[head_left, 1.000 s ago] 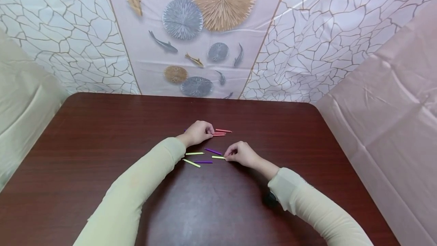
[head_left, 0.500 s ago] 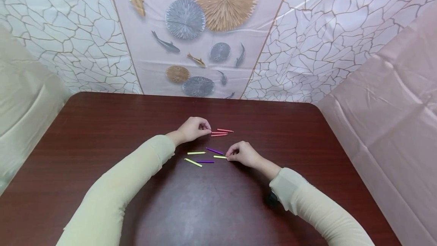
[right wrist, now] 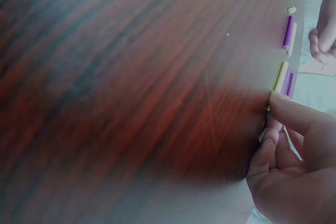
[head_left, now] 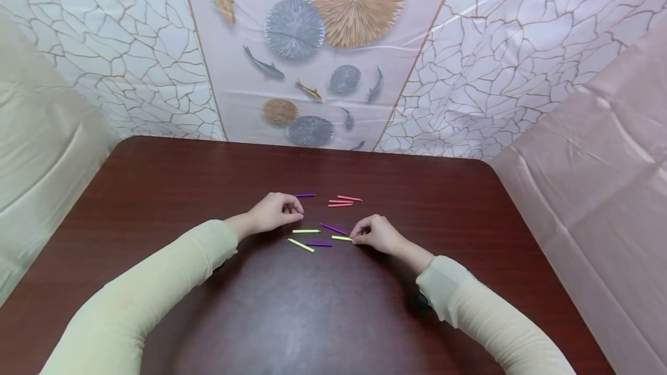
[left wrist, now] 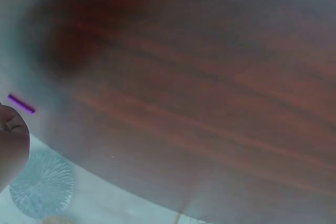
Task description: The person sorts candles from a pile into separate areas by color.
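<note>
My right hand (head_left: 378, 234) pinches the right end of a thin yellow candle (head_left: 341, 238) lying on the dark wooden table (head_left: 312, 305). In the right wrist view, thumb and fingertips meet at that candle's (right wrist: 280, 77) end. My left hand (head_left: 275, 212) hovers with loosely curled fingers and holds nothing. A purple candle (head_left: 305, 195) lies just behind it. Two more yellow candles (head_left: 305, 231) and two purple candles (head_left: 333, 228) lie between the hands. Farther back, three red candles (head_left: 341, 201) lie close together.
A patterned cloth (head_left: 349, 74) with fish and round shapes hangs behind the table's far edge. Plain pale cloth (head_left: 599, 190) lines the right side, and similar cloth (head_left: 47, 132) the left.
My left hand has moved away from the red candles, left and toward me, uncovering the purple candle behind it. My right hand still pinches the yellow candle. The head view has shifted slightly.
</note>
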Demonstrator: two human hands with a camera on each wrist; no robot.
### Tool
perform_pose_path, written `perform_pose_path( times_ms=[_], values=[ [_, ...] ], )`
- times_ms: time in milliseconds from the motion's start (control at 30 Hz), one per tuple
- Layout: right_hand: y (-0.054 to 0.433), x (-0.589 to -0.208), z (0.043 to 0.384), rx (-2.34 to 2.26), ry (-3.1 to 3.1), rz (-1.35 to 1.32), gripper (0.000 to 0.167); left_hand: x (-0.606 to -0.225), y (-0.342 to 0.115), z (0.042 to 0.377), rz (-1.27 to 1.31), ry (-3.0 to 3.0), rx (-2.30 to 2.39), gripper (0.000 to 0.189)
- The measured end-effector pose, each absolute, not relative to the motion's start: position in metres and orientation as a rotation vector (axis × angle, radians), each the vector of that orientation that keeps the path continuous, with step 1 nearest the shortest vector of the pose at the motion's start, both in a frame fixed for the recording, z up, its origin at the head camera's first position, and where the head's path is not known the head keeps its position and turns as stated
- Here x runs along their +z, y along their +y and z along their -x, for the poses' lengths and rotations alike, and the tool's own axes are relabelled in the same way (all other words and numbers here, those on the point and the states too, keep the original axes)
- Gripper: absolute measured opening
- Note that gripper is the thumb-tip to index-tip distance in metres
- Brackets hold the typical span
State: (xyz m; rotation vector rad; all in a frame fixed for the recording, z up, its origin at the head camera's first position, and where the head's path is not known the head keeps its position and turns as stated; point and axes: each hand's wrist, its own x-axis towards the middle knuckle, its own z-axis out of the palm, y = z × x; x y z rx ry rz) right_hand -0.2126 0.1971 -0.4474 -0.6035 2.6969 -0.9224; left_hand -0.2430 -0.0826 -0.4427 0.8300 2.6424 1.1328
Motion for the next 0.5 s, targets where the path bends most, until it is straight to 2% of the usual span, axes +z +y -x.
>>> perform_pose_path(
  times_ms=[500],
  values=[
    [0.197, -0.448, 0.213, -0.943, 2.682, 0.605, 0.005, -0.465, -0.094, 0.224, -0.813, 2.6, 1.183, 0.011]
  ],
)
